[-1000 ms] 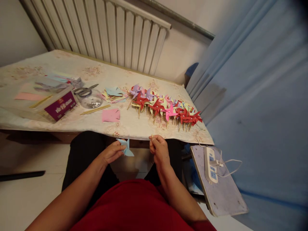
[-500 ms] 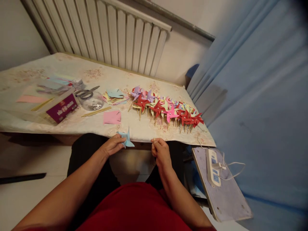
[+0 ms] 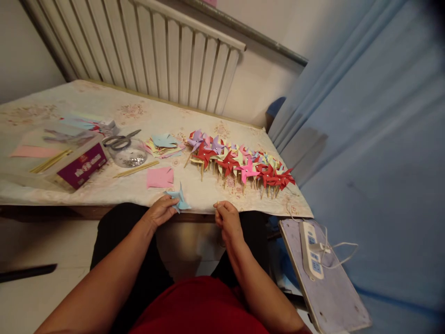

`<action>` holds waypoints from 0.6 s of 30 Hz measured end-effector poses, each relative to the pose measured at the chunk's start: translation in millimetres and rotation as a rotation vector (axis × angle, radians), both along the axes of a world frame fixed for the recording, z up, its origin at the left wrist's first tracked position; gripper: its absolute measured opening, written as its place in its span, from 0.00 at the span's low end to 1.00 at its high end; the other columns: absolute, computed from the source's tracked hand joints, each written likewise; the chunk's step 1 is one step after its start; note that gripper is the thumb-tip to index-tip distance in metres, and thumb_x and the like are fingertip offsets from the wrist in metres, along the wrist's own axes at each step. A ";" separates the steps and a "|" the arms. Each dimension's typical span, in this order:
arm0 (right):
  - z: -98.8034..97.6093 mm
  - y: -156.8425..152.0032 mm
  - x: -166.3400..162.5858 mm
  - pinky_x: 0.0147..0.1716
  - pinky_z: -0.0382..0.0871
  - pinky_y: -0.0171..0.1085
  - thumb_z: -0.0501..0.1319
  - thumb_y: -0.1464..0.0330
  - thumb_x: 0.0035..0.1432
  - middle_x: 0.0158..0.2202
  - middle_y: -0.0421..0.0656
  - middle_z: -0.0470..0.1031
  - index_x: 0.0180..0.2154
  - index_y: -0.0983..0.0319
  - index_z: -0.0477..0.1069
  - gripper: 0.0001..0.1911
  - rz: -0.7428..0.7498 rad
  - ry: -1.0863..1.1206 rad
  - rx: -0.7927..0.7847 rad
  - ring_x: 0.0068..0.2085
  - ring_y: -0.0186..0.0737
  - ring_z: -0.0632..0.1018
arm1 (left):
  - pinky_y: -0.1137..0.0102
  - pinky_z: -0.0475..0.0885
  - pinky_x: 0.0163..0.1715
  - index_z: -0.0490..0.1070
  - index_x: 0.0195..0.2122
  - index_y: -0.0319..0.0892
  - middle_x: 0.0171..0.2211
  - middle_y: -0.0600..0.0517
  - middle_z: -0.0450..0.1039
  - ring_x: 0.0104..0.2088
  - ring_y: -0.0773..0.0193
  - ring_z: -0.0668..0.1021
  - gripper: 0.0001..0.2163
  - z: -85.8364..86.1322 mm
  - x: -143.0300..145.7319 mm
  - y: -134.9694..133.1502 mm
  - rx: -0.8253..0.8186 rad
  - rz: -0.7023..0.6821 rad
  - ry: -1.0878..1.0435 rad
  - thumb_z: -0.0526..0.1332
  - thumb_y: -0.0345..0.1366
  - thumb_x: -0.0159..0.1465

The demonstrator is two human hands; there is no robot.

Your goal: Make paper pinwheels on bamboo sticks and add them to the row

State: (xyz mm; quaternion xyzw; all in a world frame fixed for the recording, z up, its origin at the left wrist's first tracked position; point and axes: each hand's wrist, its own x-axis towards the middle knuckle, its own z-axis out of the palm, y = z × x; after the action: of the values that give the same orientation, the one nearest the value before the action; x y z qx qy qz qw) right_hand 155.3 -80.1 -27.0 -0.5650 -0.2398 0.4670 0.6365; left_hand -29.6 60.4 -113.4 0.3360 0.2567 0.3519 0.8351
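Between the thumb and fingers of my left hand (image 3: 162, 211) is a light blue paper pinwheel (image 3: 180, 202), its points folded in, just over the table's front edge. My right hand (image 3: 228, 220), a short way to the right, is closed in a pinch on a thin wooden stick (image 3: 217, 203); only its pale tip shows and the fingers hide most of the rest. The two hands are apart. Beyond the left hand lies a pink paper square (image 3: 160, 177) with cut corners. Finished pinwheels (image 3: 247, 170) on sticks are massed on the table to the right.
A clear dish (image 3: 130, 155) of small metal pins has scissors (image 3: 122, 140) resting on it. Nearby are loose sticks (image 3: 136, 170), a stack of cut papers (image 3: 164, 141) and a clear box with a purple label (image 3: 82, 166). A power strip (image 3: 310, 250) lies on a board at right.
The camera view has shifted slightly, so the table sits lower. Both hands keep their holds, and the right hand looks slightly nearer the blue pinwheel.
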 end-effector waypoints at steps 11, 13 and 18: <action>3.0 3.0 -2.5 0.14 0.39 0.28 0.62 0.62 0.45 0.13 0.29 0.60 0.30 0.62 0.68 0.11 0.043 0.044 0.017 0.13 0.23 0.51 | 0.72 0.76 0.32 0.77 0.32 0.35 0.27 0.48 0.78 0.27 0.66 0.79 0.13 -1.3 0.3 -5.4 0.002 0.001 0.006 0.74 0.32 0.47; 2.9 1.8 -2.6 0.14 0.38 0.29 0.62 0.62 0.46 0.13 0.29 0.60 0.30 0.62 0.68 0.11 0.043 0.048 0.019 0.13 0.23 0.51 | 0.73 0.75 0.32 0.77 0.32 0.36 0.26 0.49 0.78 0.27 0.66 0.79 0.12 -1.9 -0.2 -5.9 0.007 -0.004 0.010 0.74 0.33 0.48; 4.1 -1.4 -1.1 0.13 0.36 0.29 0.61 0.62 0.47 0.13 0.29 0.58 0.28 0.61 0.67 0.10 0.037 0.052 0.014 0.12 0.23 0.51 | 0.73 0.75 0.32 0.76 0.29 0.37 0.25 0.51 0.77 0.26 0.67 0.78 0.11 -0.4 -0.6 -8.0 0.010 -0.004 0.012 0.74 0.32 0.47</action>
State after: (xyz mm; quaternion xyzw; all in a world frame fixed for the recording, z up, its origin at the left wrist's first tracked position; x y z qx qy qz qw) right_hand 154.2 -81.4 -22.9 -0.5438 -0.2370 0.4915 0.6377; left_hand -30.2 52.4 -113.8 0.3428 0.2594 0.3495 0.8325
